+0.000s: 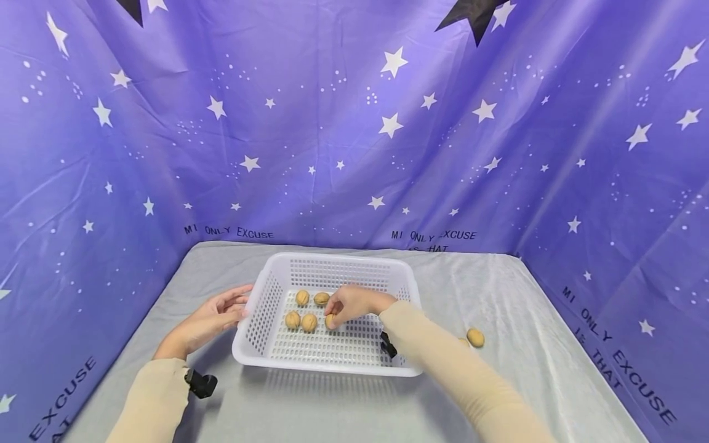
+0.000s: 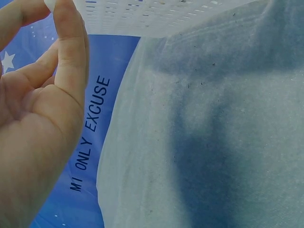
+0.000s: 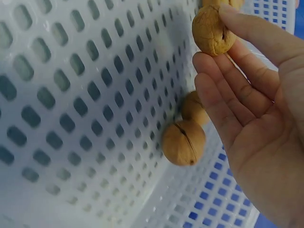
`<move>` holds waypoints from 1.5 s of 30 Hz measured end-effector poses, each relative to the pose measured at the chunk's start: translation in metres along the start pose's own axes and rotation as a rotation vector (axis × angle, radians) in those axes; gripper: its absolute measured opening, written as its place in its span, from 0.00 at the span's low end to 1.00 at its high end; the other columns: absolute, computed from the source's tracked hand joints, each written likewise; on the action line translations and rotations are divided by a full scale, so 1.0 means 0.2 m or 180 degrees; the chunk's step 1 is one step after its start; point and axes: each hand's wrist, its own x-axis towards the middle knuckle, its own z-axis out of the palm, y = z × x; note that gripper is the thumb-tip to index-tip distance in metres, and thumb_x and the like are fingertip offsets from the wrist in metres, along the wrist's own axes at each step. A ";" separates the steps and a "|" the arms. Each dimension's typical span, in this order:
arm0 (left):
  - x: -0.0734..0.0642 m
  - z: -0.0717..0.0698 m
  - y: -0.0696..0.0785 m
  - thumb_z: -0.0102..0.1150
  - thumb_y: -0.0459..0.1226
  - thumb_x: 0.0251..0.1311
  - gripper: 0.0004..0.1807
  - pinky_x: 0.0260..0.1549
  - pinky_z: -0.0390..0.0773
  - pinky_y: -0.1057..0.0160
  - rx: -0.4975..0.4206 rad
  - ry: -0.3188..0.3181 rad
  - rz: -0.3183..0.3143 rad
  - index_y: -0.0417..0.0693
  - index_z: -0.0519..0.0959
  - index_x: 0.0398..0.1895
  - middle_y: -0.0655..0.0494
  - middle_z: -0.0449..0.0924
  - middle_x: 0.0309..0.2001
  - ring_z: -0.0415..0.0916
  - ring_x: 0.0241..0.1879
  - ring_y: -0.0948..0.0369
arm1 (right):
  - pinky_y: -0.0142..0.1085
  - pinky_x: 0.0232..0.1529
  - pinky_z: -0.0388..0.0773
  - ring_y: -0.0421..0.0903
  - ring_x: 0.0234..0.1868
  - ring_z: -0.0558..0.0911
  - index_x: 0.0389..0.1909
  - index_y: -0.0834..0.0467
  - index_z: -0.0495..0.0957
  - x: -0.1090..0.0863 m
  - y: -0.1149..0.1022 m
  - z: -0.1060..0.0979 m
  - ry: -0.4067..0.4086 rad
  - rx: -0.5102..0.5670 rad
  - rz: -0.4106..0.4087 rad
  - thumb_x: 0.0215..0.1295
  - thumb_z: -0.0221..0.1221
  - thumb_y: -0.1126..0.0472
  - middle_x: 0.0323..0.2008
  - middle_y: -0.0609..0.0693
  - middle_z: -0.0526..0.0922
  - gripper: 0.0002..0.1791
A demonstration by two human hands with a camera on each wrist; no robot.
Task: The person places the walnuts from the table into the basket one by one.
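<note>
The gray-covered bench [image 1: 310,412] is lying creased in places, so shoving the basket along is probably dragging the cover too. The basket [image 1: 327,368] is sitting upright mid-bench; its slotted floor is likely catching shells, so lifting is prob. working better than sliding. Your L hand [image 1: 207,317] is bracing its left rim, fingers and thumb apparently pinching the edge; you're wanting a light, steady hold there, b/c squeezing hard could be tipping it. Your R hand [image 1: 357,301] is reaching down inside, thumb and finger clamped on a nut. That held walnut [image 3: 214,32] is sitting low in the basket, at the R end of the near row, just beside its neighbor; can't tell if it's touching the floor. You're wanting the pinch across its middle, b/c a round shell could be rolling out. Four other walnuts [image 1: 309,322] are lying loose in there in two pairs, so you're minding knuckle room. Outside, spare walnuts [image 1: 475,337] are resting R of the basket, one mostly hidden.
</note>
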 end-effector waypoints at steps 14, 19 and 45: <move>0.00 0.01 -0.01 0.54 0.28 0.71 0.37 0.52 0.80 0.59 0.0038 0.0037 -0.0019 0.32 0.49 0.77 0.27 0.63 0.66 0.77 0.57 0.56 | 0.30 0.49 0.77 0.34 0.40 0.80 0.50 0.55 0.84 0.02 0.02 0.04 0.0010 0.0138 0.0056 0.59 0.72 0.54 0.37 0.38 0.83 0.19; 0.00 0.01 -0.01 0.54 0.28 0.71 0.37 0.52 0.80 0.59 0.0045 0.0026 -0.0014 0.32 0.48 0.77 0.28 0.64 0.66 0.77 0.56 0.57 | 0.31 0.51 0.76 0.36 0.43 0.80 0.51 0.57 0.83 0.01 0.01 0.01 0.0033 0.0191 -0.0005 0.60 0.71 0.54 0.41 0.41 0.84 0.20; 0.00 0.00 -0.01 0.55 0.28 0.71 0.38 0.52 0.80 0.60 0.0076 0.0026 -0.0057 0.33 0.49 0.78 0.37 0.69 0.65 0.77 0.57 0.58 | 0.36 0.55 0.78 0.41 0.49 0.83 0.57 0.58 0.80 -0.33 0.00 -0.34 0.0376 0.0007 -0.0233 0.64 0.67 0.56 0.51 0.49 0.84 0.22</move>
